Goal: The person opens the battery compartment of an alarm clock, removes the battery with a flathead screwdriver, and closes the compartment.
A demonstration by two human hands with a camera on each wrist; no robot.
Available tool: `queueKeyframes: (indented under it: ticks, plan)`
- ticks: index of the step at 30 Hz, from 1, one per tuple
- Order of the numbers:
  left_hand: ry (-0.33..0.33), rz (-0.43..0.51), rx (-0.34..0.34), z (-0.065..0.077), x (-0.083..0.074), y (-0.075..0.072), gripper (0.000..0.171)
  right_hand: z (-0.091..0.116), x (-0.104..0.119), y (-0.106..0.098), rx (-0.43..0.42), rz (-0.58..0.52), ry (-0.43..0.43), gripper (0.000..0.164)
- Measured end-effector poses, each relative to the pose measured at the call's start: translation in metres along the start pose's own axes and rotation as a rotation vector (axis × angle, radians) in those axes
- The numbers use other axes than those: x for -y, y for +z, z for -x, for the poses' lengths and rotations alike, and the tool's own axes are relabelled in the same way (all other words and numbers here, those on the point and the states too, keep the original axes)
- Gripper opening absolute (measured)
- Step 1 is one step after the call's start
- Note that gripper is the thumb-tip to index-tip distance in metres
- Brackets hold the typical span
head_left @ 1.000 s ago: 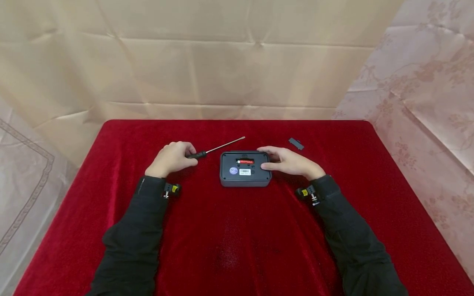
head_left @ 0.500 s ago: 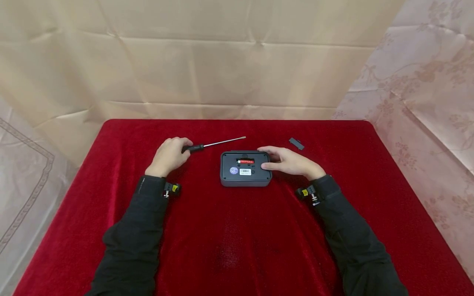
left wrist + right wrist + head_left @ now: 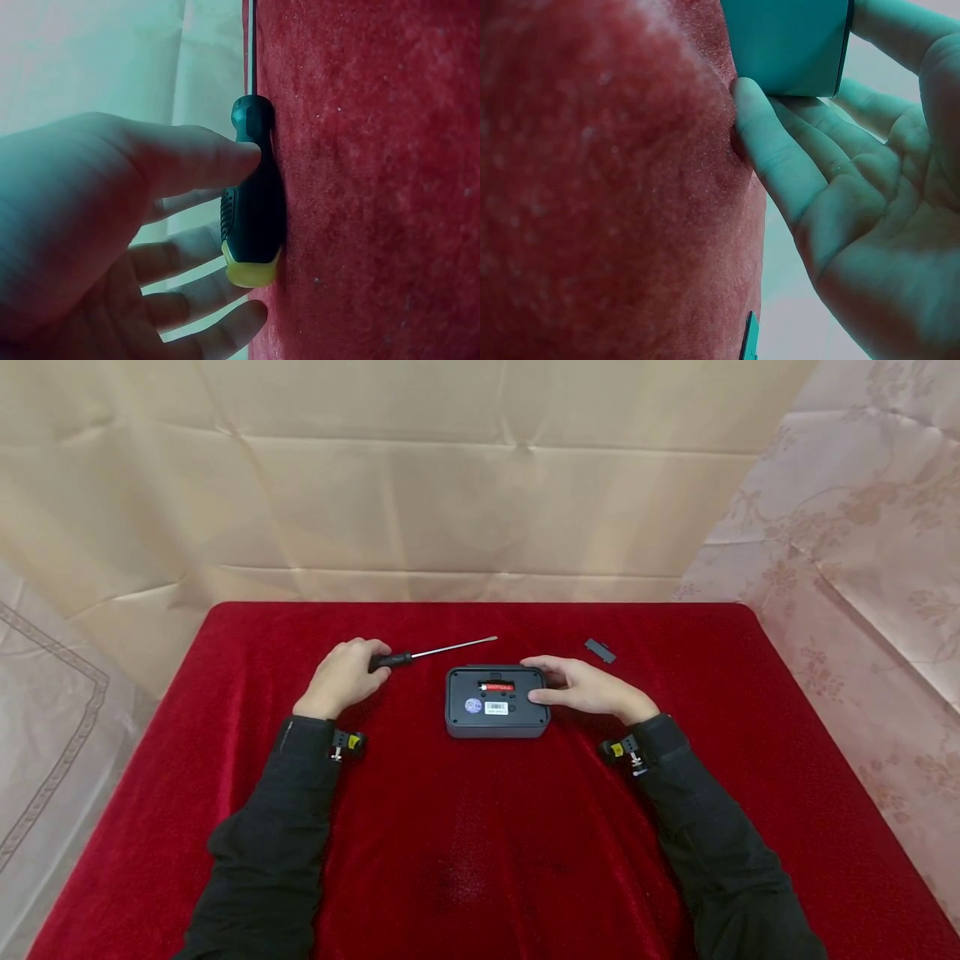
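Observation:
In the head view, my left hand (image 3: pixel 341 678) holds the black handle of a flat-blade screwdriver (image 3: pixel 453 647) lying on the red cloth, its shaft slanting back and right. The left wrist view shows the thumb on the handle (image 3: pixel 255 202), the yellow butt end, and fingers spread loosely behind it. My right hand (image 3: pixel 587 687) holds the right end of a black box-shaped device (image 3: pixel 454 722), thumb on top and fingers at its side. A red battery (image 3: pixel 497 687) sits in its uncovered slot, above a white barcode label (image 3: pixel 496 708) and a round purple sticker (image 3: pixel 472 706).
A small dark battery cover (image 3: pixel 600 651) lies on the cloth behind the right hand. Red velvety cloth (image 3: pixel 480 827) covers the table, with a beige curtain (image 3: pixel 450 510) behind its far edge. Small cameras sit on both wrists.
Early in this second, my left hand shifted slightly back and left, and the screwdriver's handle swung back with it, flattening its slant. The right hand and the device have stayed put.

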State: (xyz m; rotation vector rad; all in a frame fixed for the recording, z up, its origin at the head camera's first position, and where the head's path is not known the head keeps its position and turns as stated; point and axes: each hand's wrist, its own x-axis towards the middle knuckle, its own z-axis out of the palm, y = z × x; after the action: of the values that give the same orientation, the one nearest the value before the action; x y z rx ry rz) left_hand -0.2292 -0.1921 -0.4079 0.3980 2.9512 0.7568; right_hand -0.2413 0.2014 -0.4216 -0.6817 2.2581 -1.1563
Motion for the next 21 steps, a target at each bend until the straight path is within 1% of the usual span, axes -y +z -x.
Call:
queueKeyframes:
  ticks: [6, 11, 17, 21]
  plan:
    - [0.034, -0.025, -0.043, 0.0, 0.0, 0.0, 0.04, -0.001, -0.001, 0.0, 0.001, 0.0, -0.002, 0.065]
    - [0.107, -0.008, -0.074, -0.001, -0.002, 0.0, 0.044, -0.001, -0.003, 0.0, -0.001, 0.005, -0.015, 0.065]
    - [0.232, 0.054, -0.062, -0.003, -0.008, -0.002, 0.045, -0.001, -0.002, 0.0, 0.0, -0.013, -0.003, 0.064]
    - [0.279, 0.087, -0.047, -0.003, -0.011, -0.003, 0.044, -0.001, -0.003, 0.0, -0.001, -0.013, 0.01, 0.063]
